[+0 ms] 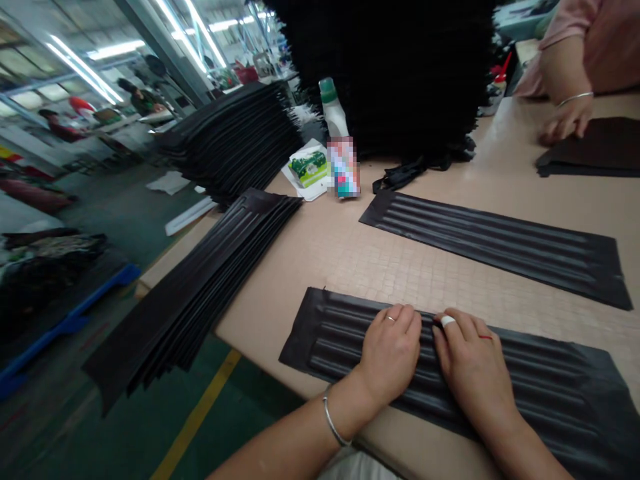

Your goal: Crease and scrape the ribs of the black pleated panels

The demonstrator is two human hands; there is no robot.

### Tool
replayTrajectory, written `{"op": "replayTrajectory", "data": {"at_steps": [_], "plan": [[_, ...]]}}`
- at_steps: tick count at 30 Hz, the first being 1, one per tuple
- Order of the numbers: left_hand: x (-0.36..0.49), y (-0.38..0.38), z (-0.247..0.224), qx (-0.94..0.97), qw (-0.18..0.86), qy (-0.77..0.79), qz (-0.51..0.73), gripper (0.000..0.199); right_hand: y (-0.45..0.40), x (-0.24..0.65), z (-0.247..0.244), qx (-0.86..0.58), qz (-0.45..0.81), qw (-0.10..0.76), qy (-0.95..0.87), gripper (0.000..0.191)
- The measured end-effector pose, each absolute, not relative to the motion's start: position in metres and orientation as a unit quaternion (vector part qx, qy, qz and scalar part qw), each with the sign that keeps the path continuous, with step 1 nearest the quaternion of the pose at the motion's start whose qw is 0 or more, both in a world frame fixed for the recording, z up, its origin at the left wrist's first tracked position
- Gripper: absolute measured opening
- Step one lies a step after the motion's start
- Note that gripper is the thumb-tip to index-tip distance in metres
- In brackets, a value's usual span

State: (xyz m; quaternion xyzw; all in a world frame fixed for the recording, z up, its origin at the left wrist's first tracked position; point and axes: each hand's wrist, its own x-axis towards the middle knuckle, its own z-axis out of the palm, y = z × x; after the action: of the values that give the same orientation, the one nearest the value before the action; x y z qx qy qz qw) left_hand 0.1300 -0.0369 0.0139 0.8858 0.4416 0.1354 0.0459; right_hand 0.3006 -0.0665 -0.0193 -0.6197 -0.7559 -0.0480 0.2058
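Note:
A long dark brown panel [545,383] with raised parallel ribs lies flat on the table in front of me. My left hand [393,350] is closed at the panel's far edge, near its middle, with the fingers curled over. Close beside it, my right hand [473,363] pinches the same edge, and a white wrap covers one fingertip. The fingertips of both hands are partly hidden. Farther back on the table lies a second ribbed panel [493,243], touched by neither hand.
A fanned stack of ribbed panels [200,287] overhangs the table's left edge. Behind stand a dark layered stack [240,137], a tall black pile [400,73], a green-capped bottle [336,117] and a green packet [309,167]. Across the table [300,267], a co-worker's hand [567,123] touches a dark piece [595,150].

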Motion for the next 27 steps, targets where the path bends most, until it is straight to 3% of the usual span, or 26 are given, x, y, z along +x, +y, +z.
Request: {"op": "replayTrajectory", "data": {"at_steps": [13, 21, 27], "plan": [[-0.007, -0.014, 0.013, 0.86, -0.011, 0.487, 0.153, 0.03, -0.071, 0.312, -0.018, -0.623, -0.052, 0.205, -0.753, 0.022], [-0.025, -0.016, 0.001, 0.865, -0.001, 0.466, 0.187, 0.037, -0.037, 0.18, 0.003, -0.579, 0.083, 0.236, -0.776, 0.021], [-0.033, -0.008, -0.004, 0.884, -0.038, 0.425, 0.193, 0.037, -0.015, 0.135, 0.001, -0.596, 0.073, 0.193, -0.776, 0.014]]}}
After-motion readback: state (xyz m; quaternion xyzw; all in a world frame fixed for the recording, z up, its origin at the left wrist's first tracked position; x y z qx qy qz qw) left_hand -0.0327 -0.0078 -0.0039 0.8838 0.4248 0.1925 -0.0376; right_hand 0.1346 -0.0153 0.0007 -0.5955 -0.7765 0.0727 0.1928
